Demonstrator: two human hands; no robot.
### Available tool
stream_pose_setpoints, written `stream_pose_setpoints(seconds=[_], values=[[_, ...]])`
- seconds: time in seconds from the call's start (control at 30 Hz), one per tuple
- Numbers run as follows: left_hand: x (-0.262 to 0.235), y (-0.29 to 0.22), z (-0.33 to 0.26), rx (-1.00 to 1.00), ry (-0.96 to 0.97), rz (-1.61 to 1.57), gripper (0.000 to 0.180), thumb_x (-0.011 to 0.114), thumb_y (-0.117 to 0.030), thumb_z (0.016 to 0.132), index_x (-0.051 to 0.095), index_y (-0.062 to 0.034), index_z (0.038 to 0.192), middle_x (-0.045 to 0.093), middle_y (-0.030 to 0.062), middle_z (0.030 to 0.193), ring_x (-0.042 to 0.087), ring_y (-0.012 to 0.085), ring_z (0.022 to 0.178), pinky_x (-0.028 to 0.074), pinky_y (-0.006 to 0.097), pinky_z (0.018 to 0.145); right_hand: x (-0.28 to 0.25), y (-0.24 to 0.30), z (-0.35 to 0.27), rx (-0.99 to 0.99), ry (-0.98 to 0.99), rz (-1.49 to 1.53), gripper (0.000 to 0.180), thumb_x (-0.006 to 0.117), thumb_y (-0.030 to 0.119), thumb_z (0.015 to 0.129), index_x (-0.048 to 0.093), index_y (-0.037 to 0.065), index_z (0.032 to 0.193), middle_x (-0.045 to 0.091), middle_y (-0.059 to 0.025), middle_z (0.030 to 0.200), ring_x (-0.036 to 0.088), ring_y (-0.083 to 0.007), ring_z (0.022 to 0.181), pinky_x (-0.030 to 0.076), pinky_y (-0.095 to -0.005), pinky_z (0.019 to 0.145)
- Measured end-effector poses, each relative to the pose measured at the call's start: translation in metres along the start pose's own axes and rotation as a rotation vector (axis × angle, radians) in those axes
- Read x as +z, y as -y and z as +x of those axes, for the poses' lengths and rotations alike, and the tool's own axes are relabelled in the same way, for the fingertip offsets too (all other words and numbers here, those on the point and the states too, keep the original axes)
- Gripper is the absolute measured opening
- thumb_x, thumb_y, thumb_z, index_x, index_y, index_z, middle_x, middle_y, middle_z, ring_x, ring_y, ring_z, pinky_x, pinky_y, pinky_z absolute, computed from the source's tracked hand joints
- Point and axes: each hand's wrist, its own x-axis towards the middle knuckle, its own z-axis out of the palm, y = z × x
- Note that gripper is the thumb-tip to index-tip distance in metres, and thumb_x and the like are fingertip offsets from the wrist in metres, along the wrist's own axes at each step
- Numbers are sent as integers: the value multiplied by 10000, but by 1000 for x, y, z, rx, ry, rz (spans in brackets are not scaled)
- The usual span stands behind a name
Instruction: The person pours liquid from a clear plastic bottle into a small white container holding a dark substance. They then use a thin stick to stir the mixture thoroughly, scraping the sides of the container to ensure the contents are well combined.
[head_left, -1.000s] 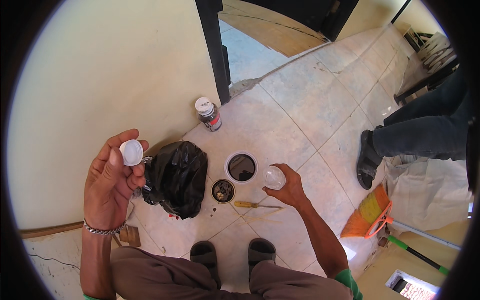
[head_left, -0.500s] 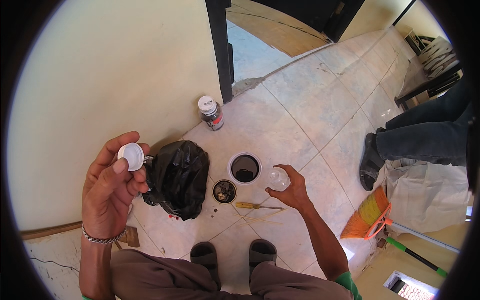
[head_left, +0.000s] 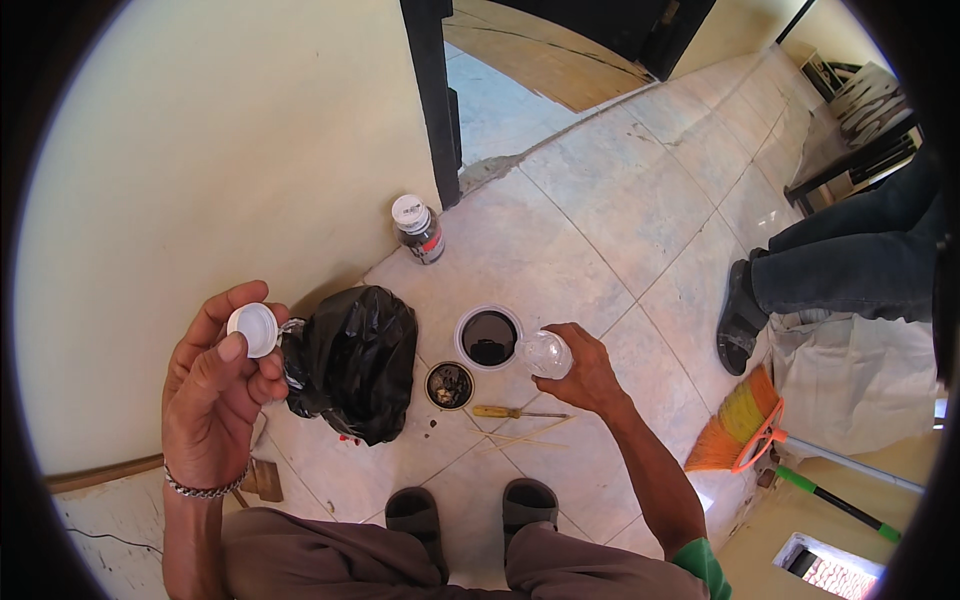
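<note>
Pinched in my raised left hand (head_left: 213, 385) is a white screw cap (head_left: 254, 330), its hollow side showing. My right hand (head_left: 585, 372) grips a small clear bottle (head_left: 545, 354), tilted left, its mouth at the right rim of a white tub (head_left: 518, 350). Dark, glossy liquid (head_left: 489, 338) stands in the tub; I cannot tell whether anything pours. Just below it lies a round lid (head_left: 449, 385) smeared with dark residue. A yellow-handled screwdriver (head_left: 497, 411) and thin wooden sticks (head_left: 520, 437) are on the tiles nearer my feet.
Left of the tub sits a black plastic bag (head_left: 350, 365). A dark bottle with a white cap (head_left: 418, 230) stands by the wall corner. To the right are a person's legs (head_left: 850, 268), an orange and yellow broom (head_left: 735, 420) and a pale sheet (head_left: 850, 380). My sandals (head_left: 415, 520) are below.
My right hand has shifted slightly left, bringing the bottle to the tub's rim and tipping it further. The left hand with the cap has dropped a little and moved slightly left.
</note>
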Motion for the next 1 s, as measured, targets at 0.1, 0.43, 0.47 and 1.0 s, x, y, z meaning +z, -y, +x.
stream_pose_setpoints(seconds=[0.1,0.43,0.47,1.0], values=[[-1,0,0,-1,1,-2,515,684,-210,1003,555,54,1426,700,207,1246,698,120,831,651,275,740,-3,5,2,-25,6,-66,637,892,129,627,646,70,1212,685,-150,1116,680,-372,1026,574,-469,874],[0,-2,-2,-2,8,-15,511,679,-202,1001,554,60,1422,698,212,1240,702,126,842,654,275,747,-6,7,7,-46,26,-263,563,855,181,602,667,78,1123,665,-115,960,669,-336,912,533,-466,759],[0,-2,-2,-4,11,-16,510,678,-200,1001,554,61,1421,697,212,1241,703,127,844,655,275,749,-7,8,7,-41,35,-271,562,851,185,603,667,76,1123,664,-114,958,668,-336,910,531,-469,760],[4,-2,-1,-16,18,-28,520,691,-211,997,554,66,1415,694,217,1241,705,134,856,659,282,767,-20,20,6,42,140,-414,546,831,222,616,667,62,1112,656,-115,944,671,-325,905,532,-468,771]])
